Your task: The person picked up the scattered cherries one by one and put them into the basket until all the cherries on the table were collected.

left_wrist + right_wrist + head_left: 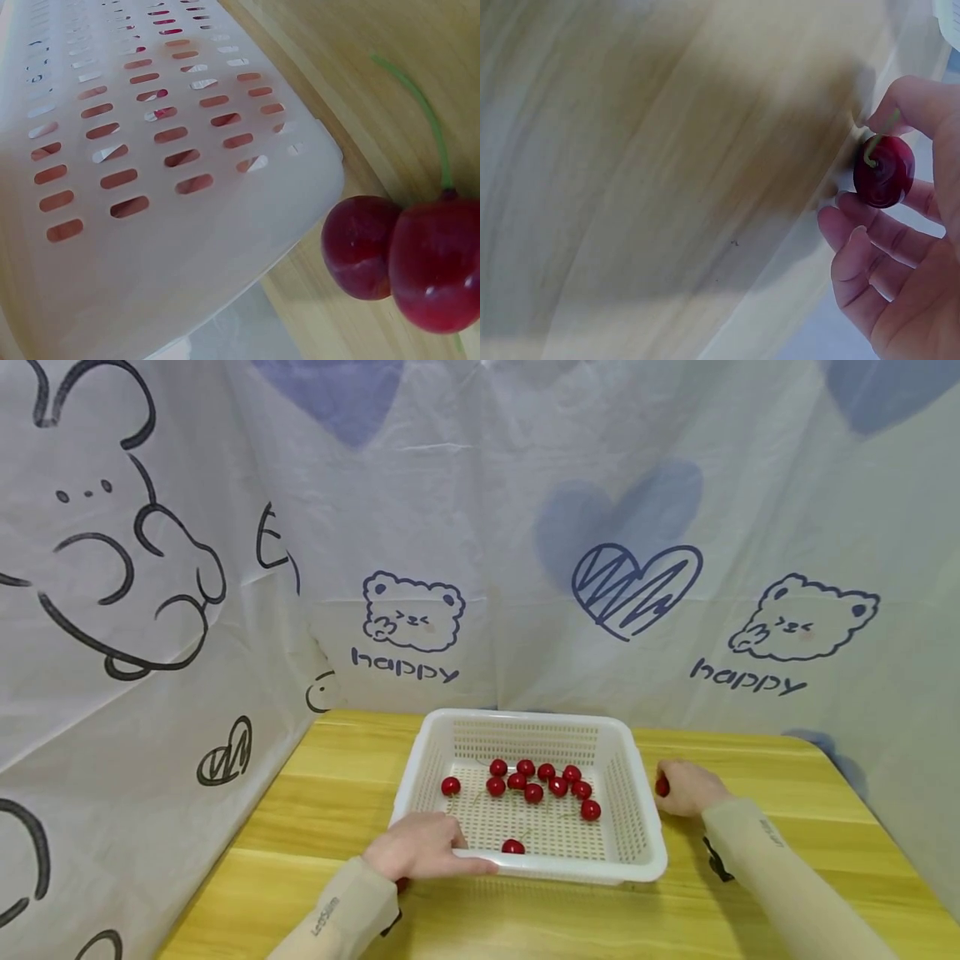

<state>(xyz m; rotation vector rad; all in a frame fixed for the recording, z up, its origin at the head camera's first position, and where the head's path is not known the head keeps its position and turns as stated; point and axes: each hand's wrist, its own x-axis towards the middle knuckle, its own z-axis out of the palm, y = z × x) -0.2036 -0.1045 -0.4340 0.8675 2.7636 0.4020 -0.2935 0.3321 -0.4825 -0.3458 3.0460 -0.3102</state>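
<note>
A white plastic basket (645, 852) with slotted walls stands on the table, holding several red cherries (533, 792). One cherry (513, 847) lies apart from the others, close to the near wall. My left hand (420, 847) grips the basket's near left corner, its thumb along the front rim and the fingers over the edge. To the right of the basket, my right hand (690, 787) holds a cherry (883, 171) with a green stem between thumb and fingers, low over the table. In the left wrist view, two cherries (439, 262) lie outside the basket, mostly hidden by my left wrist in the head view.
The yellow wood-grain table (315, 793) extends around the basket on both sides and in front. A white cloth (487, 610) printed with hearts and bears hangs behind it, and another cloth wall (150, 735) rises along the left edge.
</note>
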